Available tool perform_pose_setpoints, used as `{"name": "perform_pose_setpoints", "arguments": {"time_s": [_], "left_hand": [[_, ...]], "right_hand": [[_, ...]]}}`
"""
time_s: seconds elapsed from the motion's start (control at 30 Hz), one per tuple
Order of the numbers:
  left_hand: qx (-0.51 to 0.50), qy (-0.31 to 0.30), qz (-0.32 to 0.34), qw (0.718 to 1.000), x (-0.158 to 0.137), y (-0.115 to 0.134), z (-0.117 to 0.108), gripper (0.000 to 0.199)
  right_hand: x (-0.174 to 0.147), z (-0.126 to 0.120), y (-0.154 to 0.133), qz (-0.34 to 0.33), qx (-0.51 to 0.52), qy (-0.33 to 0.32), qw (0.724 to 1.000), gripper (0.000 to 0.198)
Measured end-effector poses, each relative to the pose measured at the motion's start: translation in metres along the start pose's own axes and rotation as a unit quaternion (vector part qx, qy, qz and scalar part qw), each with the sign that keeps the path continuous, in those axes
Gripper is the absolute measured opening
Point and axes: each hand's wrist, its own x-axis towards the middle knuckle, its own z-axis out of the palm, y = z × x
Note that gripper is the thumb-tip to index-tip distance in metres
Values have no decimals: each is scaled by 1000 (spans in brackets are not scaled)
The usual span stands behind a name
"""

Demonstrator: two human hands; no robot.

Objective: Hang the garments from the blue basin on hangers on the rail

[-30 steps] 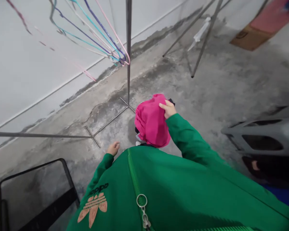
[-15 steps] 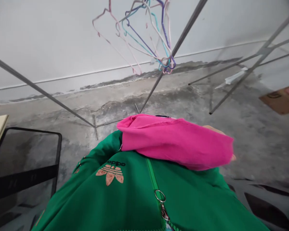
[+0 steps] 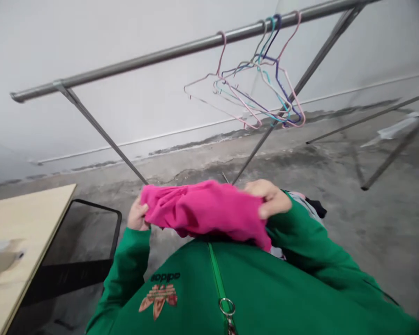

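A bright pink garment (image 3: 202, 209) is stretched between my two hands, close in front of my green jacket. Its exact kind does not show; it looks like soft, folded cloth. My left hand (image 3: 138, 215) grips its left end, with the thumb on top. My right hand (image 3: 268, 197) is closed over its right end, slightly blurred by motion. Some cloth hangs down below the right hand.
Several wire hangers (image 3: 258, 93) hang from a metal rail (image 3: 153, 58) ahead, its legs reaching to the concrete floor. At left is a wooden table (image 3: 52, 204) beside a black frame (image 3: 117, 218). More clothes (image 3: 309, 207) lie behind my right arm.
My view has lifted, bringing the rail into sight. Both hands, mostly hidden before, now show at the pink garment's ends, and the cloth has shifted left and lies more level.
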Motion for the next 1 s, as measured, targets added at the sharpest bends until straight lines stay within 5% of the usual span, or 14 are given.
{"name": "perform_pose_setpoints", "arguments": {"time_s": [0.07,0.17,0.27,0.33,0.47,0.6,0.63,0.73,0.77,0.87,1.0], "left_hand": [[17,17,116,993,14,48,-6,38],[146,-118,192,963,22,111,16,18],[286,-339,247,862,15,140,49,21],[353,-386,276,806,10,140,60,31],[512,-218,336,759,6,126,47,39],[628,-23,433,646,6,126,32,32],[646,4,450,617,6,127,33,30],[681,46,473,557,7,133,39,30],[686,56,476,547,7,134,42,30],[685,70,478,546,10,133,45,31],[660,55,436,609,18,123,42,30]], "right_hand": [[23,-4,-3,9,-90,27,995,55],[69,-3,-10,-26,-211,150,966,77],[112,11,-4,-127,-209,84,966,96],[127,22,8,-104,-218,25,970,79],[126,22,29,29,-343,56,937,22],[108,-49,40,-9,-370,105,923,36],[105,-78,45,6,-388,185,903,51],[102,-165,70,189,-430,443,764,78],[104,-188,81,246,-414,475,736,84],[118,-229,107,350,-323,477,739,62],[134,-236,111,312,-311,490,753,26]]}}
